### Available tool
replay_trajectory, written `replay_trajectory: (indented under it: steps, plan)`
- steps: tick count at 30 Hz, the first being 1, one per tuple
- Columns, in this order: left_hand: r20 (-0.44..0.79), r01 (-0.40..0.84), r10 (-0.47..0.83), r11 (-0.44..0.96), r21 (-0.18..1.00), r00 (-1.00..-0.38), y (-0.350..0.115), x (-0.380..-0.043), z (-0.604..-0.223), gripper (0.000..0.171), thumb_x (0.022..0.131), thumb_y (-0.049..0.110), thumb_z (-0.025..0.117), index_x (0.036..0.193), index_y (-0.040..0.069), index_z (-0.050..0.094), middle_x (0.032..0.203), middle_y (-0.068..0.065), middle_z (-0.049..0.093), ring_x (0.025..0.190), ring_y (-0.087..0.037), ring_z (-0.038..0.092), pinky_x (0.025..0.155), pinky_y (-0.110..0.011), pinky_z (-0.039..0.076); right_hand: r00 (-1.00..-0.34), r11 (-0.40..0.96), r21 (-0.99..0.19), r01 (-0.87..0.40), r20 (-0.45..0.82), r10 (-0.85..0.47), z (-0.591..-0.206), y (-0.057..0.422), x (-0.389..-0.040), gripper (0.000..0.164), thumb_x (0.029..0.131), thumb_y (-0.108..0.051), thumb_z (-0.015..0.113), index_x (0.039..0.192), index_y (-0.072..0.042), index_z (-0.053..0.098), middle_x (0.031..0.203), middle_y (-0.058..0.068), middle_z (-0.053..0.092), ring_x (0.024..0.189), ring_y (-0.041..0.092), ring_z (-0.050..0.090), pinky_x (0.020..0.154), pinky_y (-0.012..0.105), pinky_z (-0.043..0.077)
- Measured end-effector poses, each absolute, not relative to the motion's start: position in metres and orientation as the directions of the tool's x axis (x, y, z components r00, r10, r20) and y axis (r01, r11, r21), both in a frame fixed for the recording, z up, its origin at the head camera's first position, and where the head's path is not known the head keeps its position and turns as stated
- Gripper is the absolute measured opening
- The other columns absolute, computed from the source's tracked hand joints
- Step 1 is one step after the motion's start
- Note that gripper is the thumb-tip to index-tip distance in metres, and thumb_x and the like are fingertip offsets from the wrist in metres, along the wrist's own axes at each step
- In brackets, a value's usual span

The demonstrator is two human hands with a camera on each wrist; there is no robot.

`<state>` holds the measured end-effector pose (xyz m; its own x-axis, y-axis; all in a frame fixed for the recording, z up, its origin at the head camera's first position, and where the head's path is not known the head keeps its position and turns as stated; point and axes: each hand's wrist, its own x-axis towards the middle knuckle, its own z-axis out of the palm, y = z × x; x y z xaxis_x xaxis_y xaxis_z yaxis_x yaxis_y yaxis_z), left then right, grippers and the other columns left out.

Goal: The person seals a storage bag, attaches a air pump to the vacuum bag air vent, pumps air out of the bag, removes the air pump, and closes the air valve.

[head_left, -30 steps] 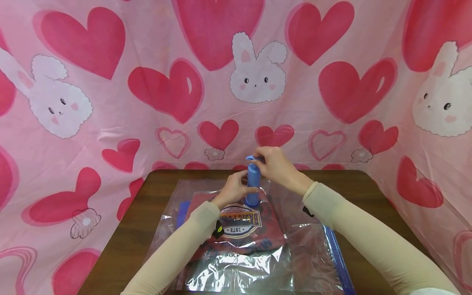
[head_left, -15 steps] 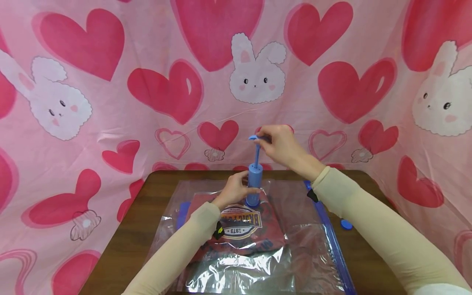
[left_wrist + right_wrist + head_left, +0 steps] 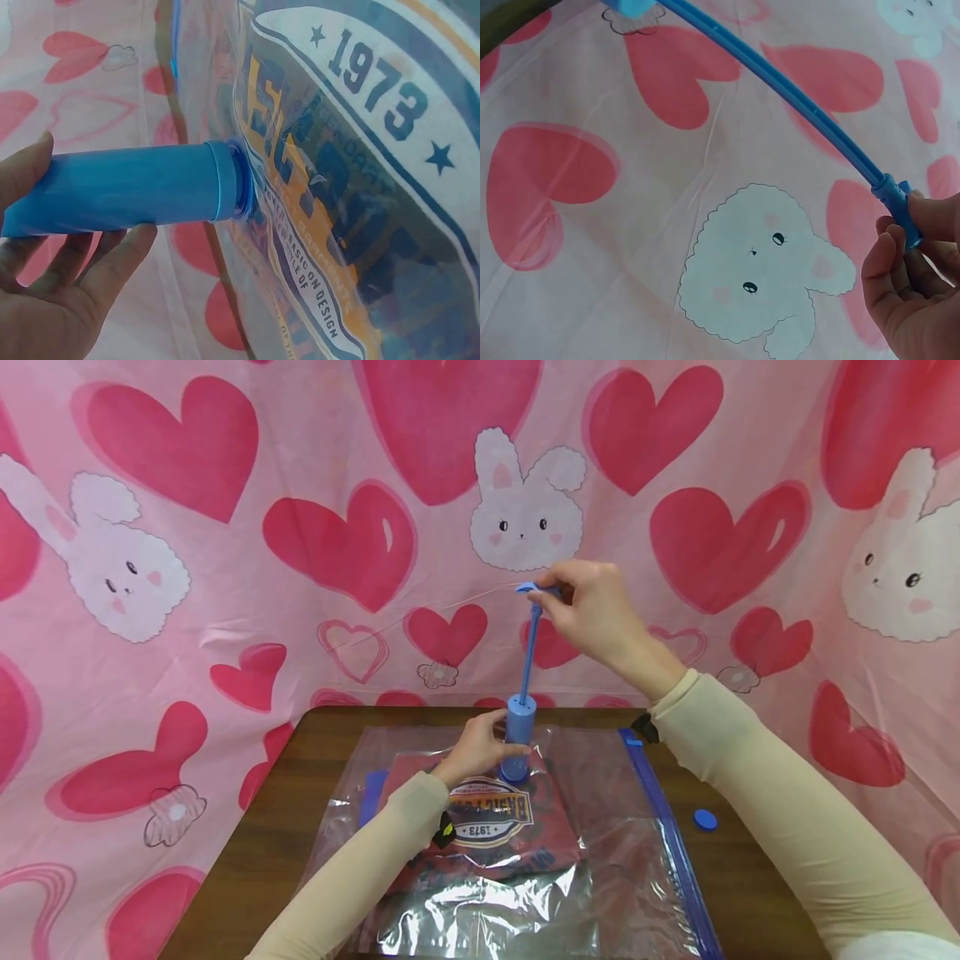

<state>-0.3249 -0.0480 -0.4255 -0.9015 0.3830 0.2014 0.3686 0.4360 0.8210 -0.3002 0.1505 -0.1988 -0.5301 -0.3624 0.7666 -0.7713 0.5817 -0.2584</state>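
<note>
In the head view, we see the blue pump upright on the clear bag, the left hand curled round it, the right hand pinching its handle. Left wrist: we find the barrel between thumb and fingers. Right wrist: thumb and fingertips clasp the handle.

room left of bag; pump obstructs above

Soft, even light; white glare on plastic bag; wrist views dimmer, hazier
</note>
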Motion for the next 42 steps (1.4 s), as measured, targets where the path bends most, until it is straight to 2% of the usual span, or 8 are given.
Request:
replay_trajectory:
  steps: [5, 11, 18, 24, 32, 42]
  plan:
    - [0.207, 0.369, 0.378, 0.426, 0.826, -0.902, -0.050, -0.326, -0.426, 0.053, 0.086, 0.022, 0.091, 0.133, 0.011, 0.069, 0.117, -0.008, 0.074, 0.108, -0.026, 0.071, 0.082, -0.040, 0.062, -0.527, 0.577, -0.261, -0.774, 0.771, -0.358, -0.206, 0.148, -0.299, 0.012, 0.092, -0.006, 0.082, 0.100, 0.002, 0.077, 0.086, 0.008, 0.075, 0.065, 0.017, 0.065, 0.064, 0.028, 0.057]
    - [0.219, 0.379, 0.376, 0.431, 0.819, -0.900, -0.050, -0.328, -0.426, 0.054, 0.085, 0.020, 0.091, 0.133, 0.010, 0.069, 0.115, -0.007, 0.075, 0.104, -0.023, 0.072, 0.081, -0.037, 0.061, -0.515, 0.556, -0.237, -0.797, 0.747, -0.421, -0.234, 0.142, -0.306, 0.009, 0.091, -0.002, 0.082, 0.094, 0.004, 0.076, 0.084, 0.011, 0.074, 0.064, 0.020, 0.063, 0.065, 0.038, 0.059]
    - [0.208, 0.369, 0.382, 0.418, 0.830, -0.900, -0.049, -0.327, -0.425, 0.052, 0.086, 0.021, 0.090, 0.132, 0.011, 0.069, 0.114, -0.007, 0.075, 0.103, -0.024, 0.073, 0.076, -0.036, 0.062, -0.617, 0.573, -0.316, -0.756, 0.638, -0.462, -0.284, 0.140, -0.311, 0.011, 0.091, -0.003, 0.082, 0.093, -0.001, 0.072, 0.084, 0.008, 0.071, 0.066, 0.017, 0.062, 0.064, 0.035, 0.060]
    - [0.212, 0.376, 0.381, 0.433, 0.819, -0.900, -0.049, -0.327, -0.424, 0.054, 0.086, 0.020, 0.090, 0.135, 0.012, 0.068, 0.117, -0.005, 0.075, 0.104, -0.023, 0.073, 0.080, -0.037, 0.062, -0.628, 0.594, -0.301, -0.746, 0.617, -0.475, -0.308, 0.138, -0.311, 0.014, 0.090, -0.005, 0.084, 0.094, -0.002, 0.071, 0.085, 0.009, 0.071, 0.068, 0.019, 0.063, 0.068, 0.036, 0.062]
    - [0.215, 0.392, 0.401, 0.435, 0.811, -0.890, -0.049, -0.327, -0.424, 0.057, 0.088, 0.018, 0.088, 0.140, 0.009, 0.065, 0.120, -0.008, 0.074, 0.105, -0.024, 0.073, 0.085, -0.039, 0.061, -0.665, 0.621, -0.314, -0.718, 0.573, -0.479, -0.322, 0.137, -0.310, 0.017, 0.088, -0.005, 0.085, 0.096, 0.000, 0.071, 0.089, 0.011, 0.072, 0.075, 0.022, 0.071, 0.075, 0.040, 0.064]
    - [0.217, 0.387, 0.390, 0.436, 0.813, -0.895, -0.048, -0.327, -0.425, 0.056, 0.088, 0.017, 0.088, 0.138, 0.010, 0.066, 0.119, -0.008, 0.074, 0.104, -0.024, 0.073, 0.084, -0.038, 0.061, -0.652, 0.597, -0.316, -0.738, 0.565, -0.506, -0.318, 0.138, -0.312, 0.016, 0.087, -0.003, 0.085, 0.095, 0.000, 0.071, 0.088, 0.012, 0.073, 0.075, 0.023, 0.071, 0.074, 0.040, 0.064]
